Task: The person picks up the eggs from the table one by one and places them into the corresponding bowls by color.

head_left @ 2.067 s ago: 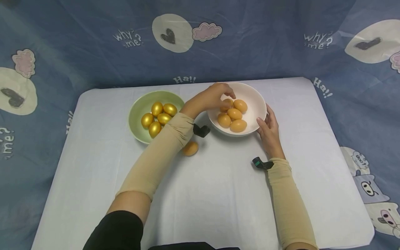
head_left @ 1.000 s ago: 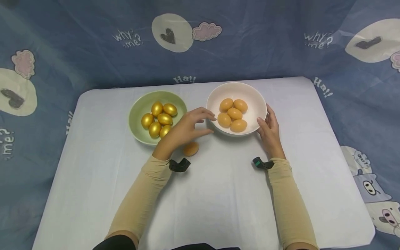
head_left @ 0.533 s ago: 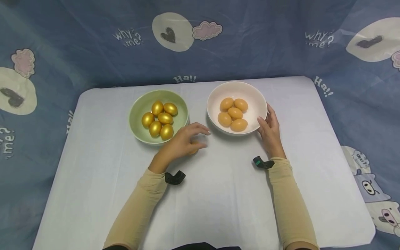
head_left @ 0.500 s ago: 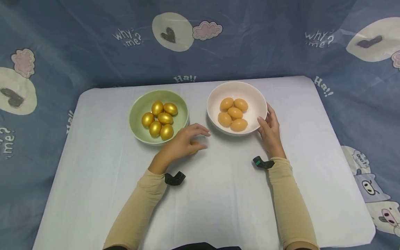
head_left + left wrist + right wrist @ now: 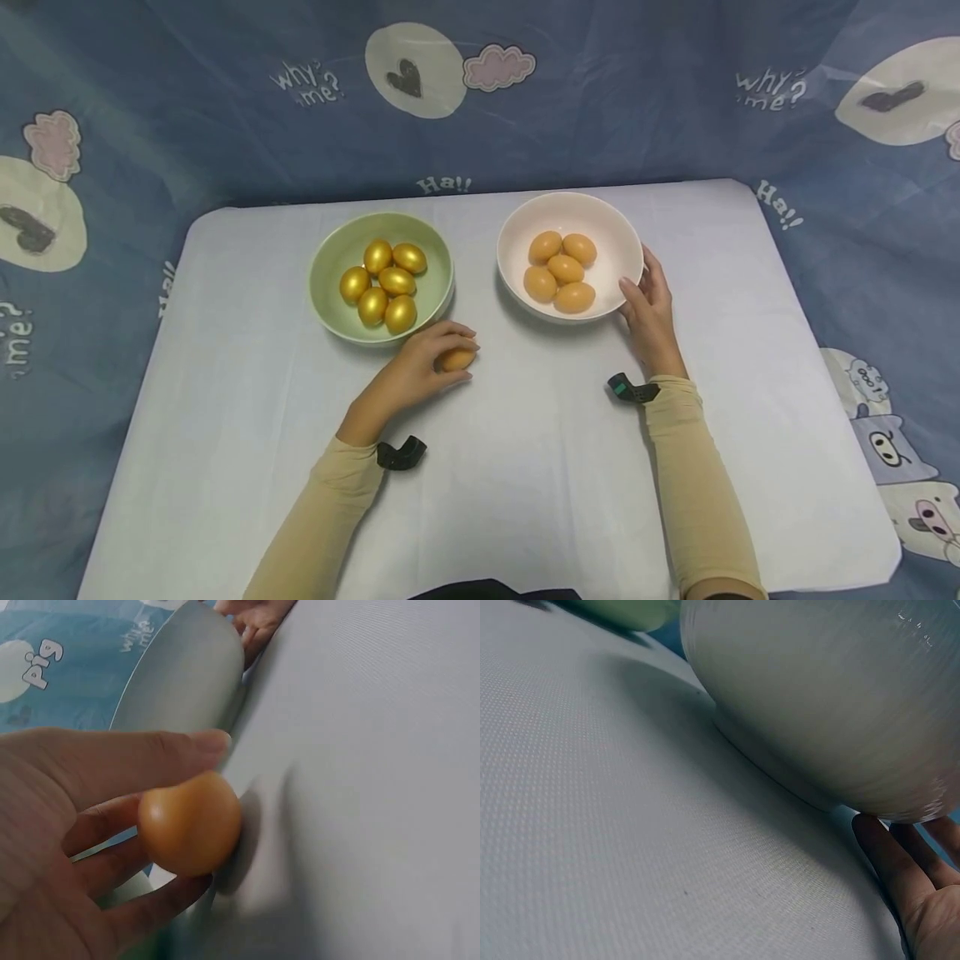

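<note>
The left hand [image 5: 422,369] curls its fingers around a brown egg [image 5: 457,360] on the desk [image 5: 525,467] by the green bowl [image 5: 330,258], while the right hand [image 5: 649,308] rests open against the white bowl [image 5: 607,229].

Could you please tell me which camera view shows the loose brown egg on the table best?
The left wrist view: the egg fills it, pinched by the left hand. The head view shows it small and half hidden; the right wrist view misses it.
</note>
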Demonstrator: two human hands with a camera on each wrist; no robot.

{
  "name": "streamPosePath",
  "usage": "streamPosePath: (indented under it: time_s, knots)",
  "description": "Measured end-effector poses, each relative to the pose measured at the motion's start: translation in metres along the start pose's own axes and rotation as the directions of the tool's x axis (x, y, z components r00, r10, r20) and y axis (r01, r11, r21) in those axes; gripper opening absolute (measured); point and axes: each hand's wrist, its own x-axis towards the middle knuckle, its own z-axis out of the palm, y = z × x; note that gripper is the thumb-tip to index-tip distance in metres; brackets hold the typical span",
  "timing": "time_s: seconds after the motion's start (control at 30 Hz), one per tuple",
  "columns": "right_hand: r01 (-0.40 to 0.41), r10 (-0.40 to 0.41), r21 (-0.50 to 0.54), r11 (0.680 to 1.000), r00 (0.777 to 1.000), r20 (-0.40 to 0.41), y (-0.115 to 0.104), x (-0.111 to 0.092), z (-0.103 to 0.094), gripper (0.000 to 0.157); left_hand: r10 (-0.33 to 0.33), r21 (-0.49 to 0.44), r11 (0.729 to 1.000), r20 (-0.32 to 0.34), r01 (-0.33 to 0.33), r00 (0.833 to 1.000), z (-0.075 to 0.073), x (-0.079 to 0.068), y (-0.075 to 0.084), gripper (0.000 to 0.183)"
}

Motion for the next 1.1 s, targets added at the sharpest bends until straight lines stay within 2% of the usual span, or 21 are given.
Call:
streamPosePath:
  time_s: [0.23,0.43,0.6,0.87,1.1]
  knots:
    - [-0.002,0.003,0.015,1.000,1.000,-0.002,0.000,0.000,0.000,0.064,-0.017,-0.005,1.000,-0.046,0.017,0.999,0.001,-0.015,-0.005,0.038]
    - [0.002,-0.002,0.014,1.000,1.000,0.001,0.001,0.000,0.000,0.064,0.002,0.022,1.000,-0.099,0.000,0.995,0.001,-0.027,-0.008,0.038]
    - [0.012,-0.013,0.041,0.999,1.000,0.008,0.001,0.000,0.000,0.065,0.011,0.028,1.000,-0.118,-0.007,0.993,0.002,-0.033,-0.008,0.040]
    - [0.016,-0.016,0.038,0.999,1.000,0.006,0.001,0.001,-0.001,0.066,0.028,0.011,1.000,-0.134,-0.027,0.991,0.002,-0.033,-0.007,0.042]
    - [0.009,-0.009,0.024,1.000,1.000,0.000,0.002,0.001,0.000,0.064,0.053,0.002,0.999,-0.128,-0.053,0.990,0.003,-0.023,-0.001,0.040]
